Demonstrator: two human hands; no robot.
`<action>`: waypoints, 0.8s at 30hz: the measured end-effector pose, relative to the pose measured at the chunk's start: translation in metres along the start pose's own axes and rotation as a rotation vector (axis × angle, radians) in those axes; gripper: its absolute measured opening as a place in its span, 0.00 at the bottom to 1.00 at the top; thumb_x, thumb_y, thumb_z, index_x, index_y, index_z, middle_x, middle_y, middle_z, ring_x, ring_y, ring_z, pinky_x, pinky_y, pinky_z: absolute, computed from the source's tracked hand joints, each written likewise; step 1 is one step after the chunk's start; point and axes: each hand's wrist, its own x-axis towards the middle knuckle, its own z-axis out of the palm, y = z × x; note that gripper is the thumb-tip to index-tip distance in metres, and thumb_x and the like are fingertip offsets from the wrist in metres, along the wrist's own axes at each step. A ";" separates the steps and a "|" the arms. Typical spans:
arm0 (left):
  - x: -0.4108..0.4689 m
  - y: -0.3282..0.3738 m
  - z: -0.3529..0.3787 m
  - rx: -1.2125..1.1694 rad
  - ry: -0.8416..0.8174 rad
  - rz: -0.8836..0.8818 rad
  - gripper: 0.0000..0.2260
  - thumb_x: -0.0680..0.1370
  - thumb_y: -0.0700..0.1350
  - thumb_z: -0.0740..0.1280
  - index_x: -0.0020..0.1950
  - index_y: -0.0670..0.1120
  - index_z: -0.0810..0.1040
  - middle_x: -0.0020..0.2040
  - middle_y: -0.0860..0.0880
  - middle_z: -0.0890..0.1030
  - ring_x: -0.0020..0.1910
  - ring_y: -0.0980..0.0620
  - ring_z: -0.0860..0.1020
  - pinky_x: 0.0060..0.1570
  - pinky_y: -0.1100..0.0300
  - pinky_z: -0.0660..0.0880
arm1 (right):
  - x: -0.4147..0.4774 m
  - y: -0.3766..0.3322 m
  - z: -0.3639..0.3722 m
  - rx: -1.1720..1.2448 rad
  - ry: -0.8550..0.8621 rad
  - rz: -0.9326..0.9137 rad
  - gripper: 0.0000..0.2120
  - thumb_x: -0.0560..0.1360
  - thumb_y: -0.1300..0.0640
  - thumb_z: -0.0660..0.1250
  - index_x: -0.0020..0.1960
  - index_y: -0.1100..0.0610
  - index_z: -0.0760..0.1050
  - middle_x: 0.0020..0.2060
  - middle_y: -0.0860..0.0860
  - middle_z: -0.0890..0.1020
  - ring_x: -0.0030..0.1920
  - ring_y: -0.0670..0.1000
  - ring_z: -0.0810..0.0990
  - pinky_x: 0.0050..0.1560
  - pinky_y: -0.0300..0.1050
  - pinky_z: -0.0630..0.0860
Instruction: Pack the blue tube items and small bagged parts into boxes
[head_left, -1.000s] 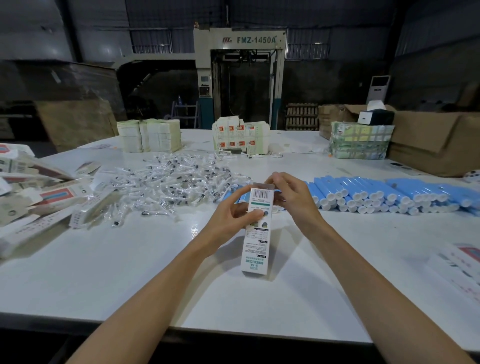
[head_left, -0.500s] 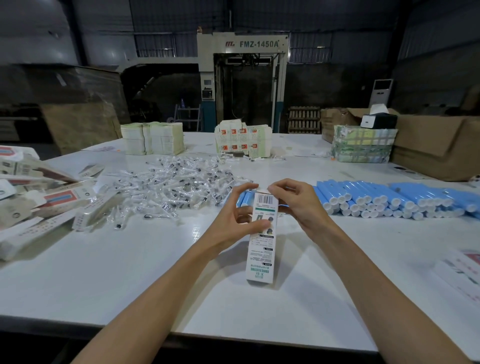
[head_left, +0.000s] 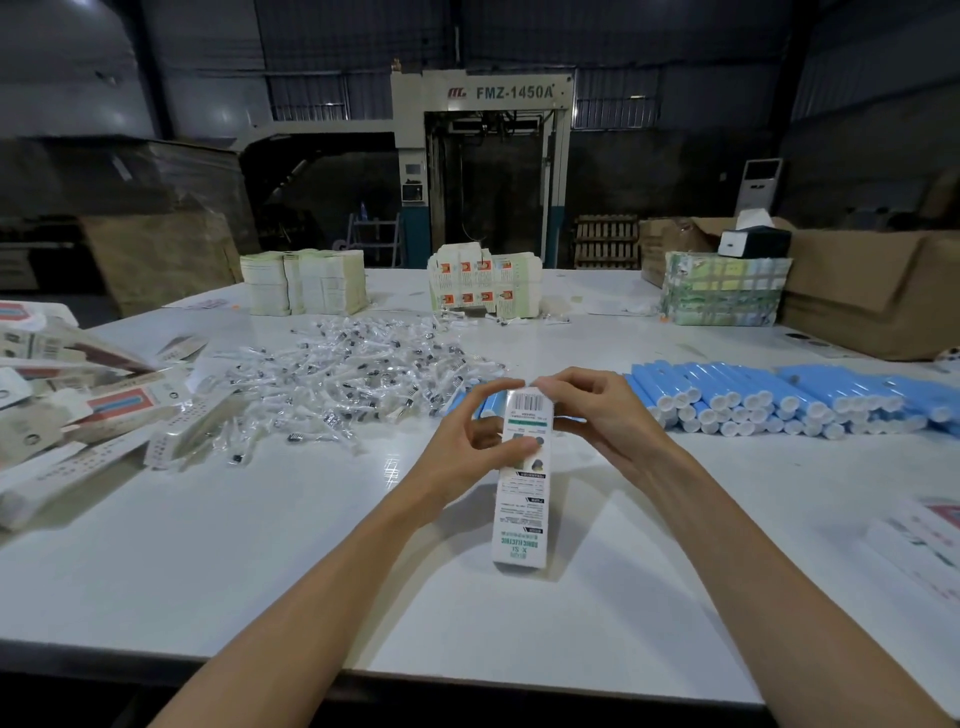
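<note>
- The left hand (head_left: 467, 452) is gripping a tall white printed box (head_left: 521, 499) near its upper end, thumb pressing on the front face and the other fingers curling round the far side.
- The right hand (head_left: 597, 421) is pinching the top end of the same box, its fingertips (head_left: 545, 387) bending over the barcoded flap.
- The box is standing upright between the two hands in the middle of the white worktop (head_left: 260, 545), with its lower end down at the surface; whether it is actually touching there is hard to tell.
- The blue tubes (head_left: 779, 402) are lying in rows just to the right of the hands, white caps facing the person; a few more are showing behind the left hand.
- The small bagged parts (head_left: 353, 379) are lying in a loose heap to the left of the hands, farther back on the worktop.
- A spread of printed boxes (head_left: 78, 410) is lying near the left edge, and more boxes (head_left: 924, 540) are showing at the right edge.
- Stacks of flat cartons (head_left: 304, 283) and a second stack with red print (head_left: 483, 283) are sitting at the far side.
- A wrapped bundle (head_left: 724, 291) is sitting beside a large brown cardboard box (head_left: 872, 296).
- A machine labelled FMZ-1450A (head_left: 483, 93) is standing behind the worktop.
</note>
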 end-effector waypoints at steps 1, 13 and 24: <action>0.000 0.000 -0.001 -0.018 0.021 0.007 0.30 0.78 0.46 0.80 0.76 0.60 0.71 0.57 0.43 0.88 0.55 0.41 0.88 0.51 0.52 0.85 | 0.000 0.001 0.003 0.005 -0.009 -0.022 0.10 0.81 0.56 0.72 0.56 0.62 0.85 0.51 0.61 0.87 0.55 0.58 0.87 0.51 0.44 0.83; 0.000 -0.001 -0.003 -0.059 0.075 0.056 0.25 0.79 0.42 0.79 0.71 0.55 0.73 0.53 0.40 0.88 0.51 0.42 0.88 0.47 0.56 0.84 | -0.002 0.014 0.019 -0.189 0.095 -0.189 0.09 0.78 0.58 0.75 0.58 0.55 0.87 0.50 0.50 0.89 0.51 0.53 0.88 0.49 0.42 0.83; 0.000 -0.004 -0.003 -0.062 0.065 0.059 0.24 0.80 0.44 0.78 0.72 0.54 0.73 0.54 0.40 0.88 0.52 0.43 0.88 0.48 0.57 0.83 | 0.001 0.025 0.023 -0.195 0.150 -0.190 0.09 0.79 0.57 0.74 0.59 0.55 0.86 0.51 0.49 0.89 0.52 0.52 0.88 0.51 0.44 0.83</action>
